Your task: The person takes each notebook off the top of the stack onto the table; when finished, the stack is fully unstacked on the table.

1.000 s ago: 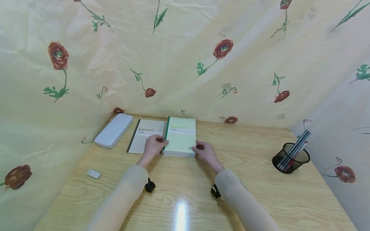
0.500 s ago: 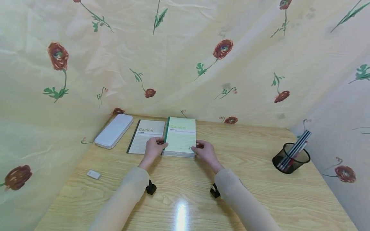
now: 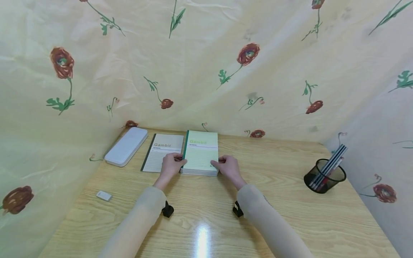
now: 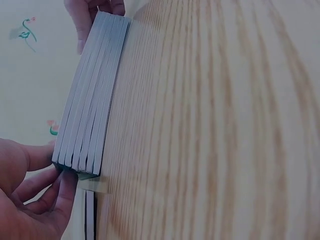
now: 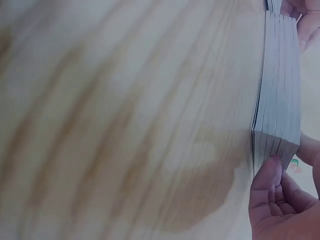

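A stack of several notebooks (image 3: 201, 150), the top one pale green with a dark green spine and "Gambit" on it, lies on the table between both hands. My left hand (image 3: 170, 166) grips its left edge near the front corner, thumb at the cover's edge and fingers against the spine side. Opposite, my right hand (image 3: 228, 167) holds the right edge, thumb on the cover. In the left wrist view the stack's page edges (image 4: 89, 95) look roughly even. From the right wrist, fingertips of the right hand (image 5: 282, 205) press the stack's side (image 5: 270, 145).
A beige notebook (image 3: 158, 157) with a dark spine lies left of the stack, partly behind the left hand. Beyond it is a white case (image 3: 127, 147). A small white-grey object (image 3: 104, 195) lies front left. At right, a black mesh pen holder (image 3: 324, 176) contains pens or pencils.
My right hand has shifted slightly, its thumb reaching a little farther over the cover. The left hand has edged slightly left. The stack stays in nearly the same place.
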`<control>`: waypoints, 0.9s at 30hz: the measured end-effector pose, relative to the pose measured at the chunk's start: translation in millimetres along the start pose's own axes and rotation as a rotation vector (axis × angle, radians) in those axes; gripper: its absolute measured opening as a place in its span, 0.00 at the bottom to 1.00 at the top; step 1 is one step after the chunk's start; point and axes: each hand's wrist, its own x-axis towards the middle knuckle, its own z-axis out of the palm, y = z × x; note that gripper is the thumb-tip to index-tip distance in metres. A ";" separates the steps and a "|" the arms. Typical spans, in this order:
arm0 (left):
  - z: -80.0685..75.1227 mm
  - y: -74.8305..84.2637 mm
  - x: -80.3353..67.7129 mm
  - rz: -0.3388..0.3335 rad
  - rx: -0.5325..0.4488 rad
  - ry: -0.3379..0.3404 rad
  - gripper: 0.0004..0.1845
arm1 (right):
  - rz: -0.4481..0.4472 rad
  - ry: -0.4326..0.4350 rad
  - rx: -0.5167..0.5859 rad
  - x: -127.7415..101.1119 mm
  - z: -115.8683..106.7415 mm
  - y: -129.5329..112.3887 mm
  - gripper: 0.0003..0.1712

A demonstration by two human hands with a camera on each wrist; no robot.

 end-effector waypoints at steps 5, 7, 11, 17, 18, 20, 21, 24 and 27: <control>-0.8 1.9 0.1 -0.001 0.010 -0.005 0.16 | -0.018 -0.002 0.011 -0.6 -2.2 -1.4 0.16; -0.9 2.4 -0.3 0.001 0.005 -0.004 0.16 | -0.020 0.001 0.011 -0.6 -2.4 -1.0 0.15; -0.5 3.9 -1.8 0.007 -0.002 -0.003 0.15 | -0.022 0.009 0.019 0.4 -2.6 1.4 0.14; -0.2 3.9 -1.4 0.012 -0.012 -0.008 0.16 | -0.040 0.027 0.014 3.3 -1.8 6.4 0.14; 0.0 3.4 -1.1 0.012 -0.012 -0.008 0.16 | -0.043 0.029 0.012 3.9 -1.6 7.0 0.14; 0.3 2.5 -0.3 0.005 -0.010 -0.007 0.16 | -0.045 0.030 0.009 4.2 -1.5 7.6 0.14; 0.5 2.0 0.0 0.001 -0.006 -0.005 0.16 | -0.046 0.029 0.008 4.2 -1.6 7.8 0.14; 0.6 0.5 0.9 0.001 0.007 0.008 0.15 | -0.040 0.021 0.011 3.5 -2.8 8.1 0.15; 1.4 0.2 1.0 0.016 0.013 0.019 0.14 | -0.031 0.004 0.051 2.7 -6.2 8.9 0.17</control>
